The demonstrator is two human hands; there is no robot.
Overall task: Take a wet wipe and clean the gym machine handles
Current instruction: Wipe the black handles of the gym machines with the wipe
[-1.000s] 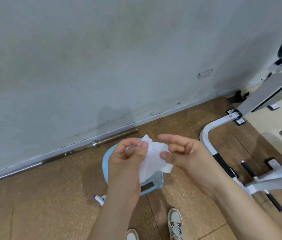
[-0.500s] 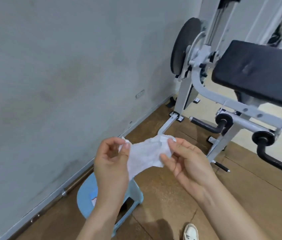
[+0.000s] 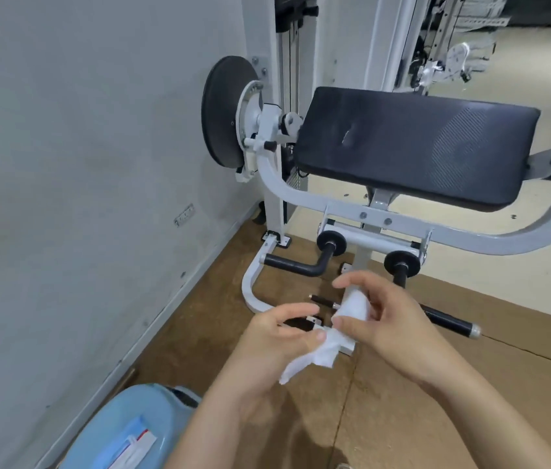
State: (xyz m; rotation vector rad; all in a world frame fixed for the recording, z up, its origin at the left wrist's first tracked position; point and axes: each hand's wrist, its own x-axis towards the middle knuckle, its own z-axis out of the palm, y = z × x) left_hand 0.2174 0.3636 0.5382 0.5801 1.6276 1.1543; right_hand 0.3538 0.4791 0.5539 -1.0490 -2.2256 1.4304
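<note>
Stool [image 3: 122,414] of pale blue plastic stood at 7 o'clock in the view, close to the grey wall [image 3: 81,164]. On its seat lay a flat packet [image 3: 133,446] with a blue and red label; what was inside it could not be told.

The wet wipe [image 3: 323,343] was held in the air between both hands, just below the middle of the view and above the brown floor [image 3: 436,401]. It was bunched into a loose strip. Its long axis ran from 1 o'clock down to 7 o'clock, and the lower end hung free and pointed toward 7 o'clock.

The right hand [image 3: 392,319] pinched the upper end between thumb and forefinger, with the other fingers curled behind it. The left hand [image 3: 267,346] pinched the wipe near its middle, the thumb lying on the white sheet.

The machine stood beyond the hands, toward 12 o'clock. Its black left handle [image 3: 296,265] lay at 11 o'clock from the hands, and the black right handle [image 3: 445,320] stuck out from behind the right hand toward 4 o'clock. The wipe touched neither handle. Above them sat a wide black pad [image 3: 413,143] on a white frame [image 3: 385,220], with a black disc [image 3: 223,110] at 9 o'clock from the pad, near the wall.
</note>
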